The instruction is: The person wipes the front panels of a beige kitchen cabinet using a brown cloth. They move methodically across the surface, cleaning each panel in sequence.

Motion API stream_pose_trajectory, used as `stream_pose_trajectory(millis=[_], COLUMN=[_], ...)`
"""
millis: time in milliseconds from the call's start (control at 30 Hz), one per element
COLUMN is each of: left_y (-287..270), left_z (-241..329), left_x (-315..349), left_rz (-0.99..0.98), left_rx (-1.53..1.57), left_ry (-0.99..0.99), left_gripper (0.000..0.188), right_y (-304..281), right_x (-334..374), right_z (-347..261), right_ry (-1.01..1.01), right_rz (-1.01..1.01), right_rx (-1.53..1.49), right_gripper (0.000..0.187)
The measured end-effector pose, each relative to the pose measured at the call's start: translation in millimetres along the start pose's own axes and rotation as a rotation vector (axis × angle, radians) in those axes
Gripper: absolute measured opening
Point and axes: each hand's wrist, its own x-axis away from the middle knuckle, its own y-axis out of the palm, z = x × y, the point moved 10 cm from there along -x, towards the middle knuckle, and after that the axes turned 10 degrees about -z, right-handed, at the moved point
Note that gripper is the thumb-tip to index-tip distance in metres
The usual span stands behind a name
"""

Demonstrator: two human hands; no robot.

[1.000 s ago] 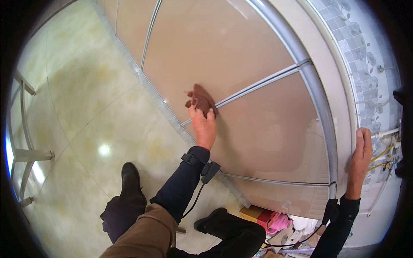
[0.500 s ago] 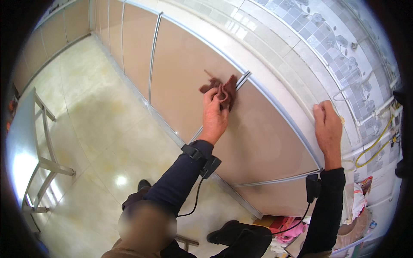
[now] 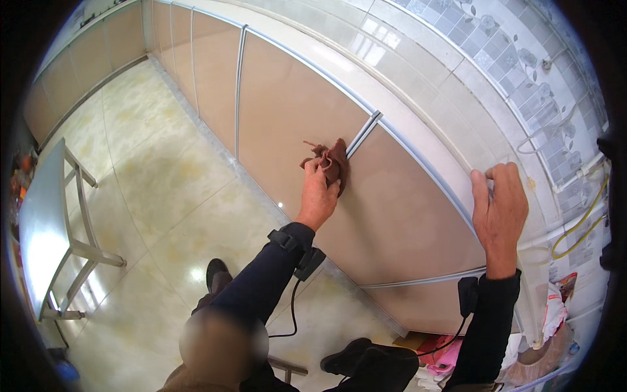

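Note:
A dark reddish-brown cloth (image 3: pixel 337 163) is bunched in my left hand (image 3: pixel 319 196), which is closed on it. It presses against the beige cabinet door (image 3: pixel 287 111) beside the silver metal strip (image 3: pixel 364 134) between two panels. My right hand (image 3: pixel 501 206) is at the pale countertop's edge, right of the doors. Nothing shows in it; its fingers are loosely bent, with a gap between thumb and forefinger. Black straps with small dark boxes and cables sit at both wrists.
Left, a metal-topped table (image 3: pixel 49 215) stands on the glossy tiled floor (image 3: pixel 157 202). The light countertop (image 3: pixel 418 104) runs along a tiled wall with a yellow hose (image 3: pixel 575 238). Bags and pink items (image 3: pixel 444 356) lie low at right. A person's blurred head (image 3: pixel 223 346) is at the bottom.
My left hand has slid the cloth down along the metal strip, away from the countertop. My right hand has shifted slightly, its thumb now further from the fingers.

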Motion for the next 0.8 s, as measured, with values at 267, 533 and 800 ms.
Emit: stream_pose_trajectory(millis=[267,533,800], left_y=[-4.0,-15.5,-21.3], left_z=[6.1,49.8,124.9], left_x=[-4.5,-26.8,-46.8], left_rz=[-0.128,-0.075,-0.051], left_rx=[-0.094,-0.104,-0.341], left_ry=[0.006,0.254,0.55], left_gripper=[0.052,0.049,0.054], right_y=[-8.9,-6.3,-13.1], right_x=[9.2,9.2,4.3], right_z=[-16.8,-10.0,-6.7], right_ry=[-0.131,-0.085,-0.049], right_rz=[0.171,0.112,-0.048], right_rx=[0.037,0.002,-0.083], right_gripper=[0.033,0.035,0.03])
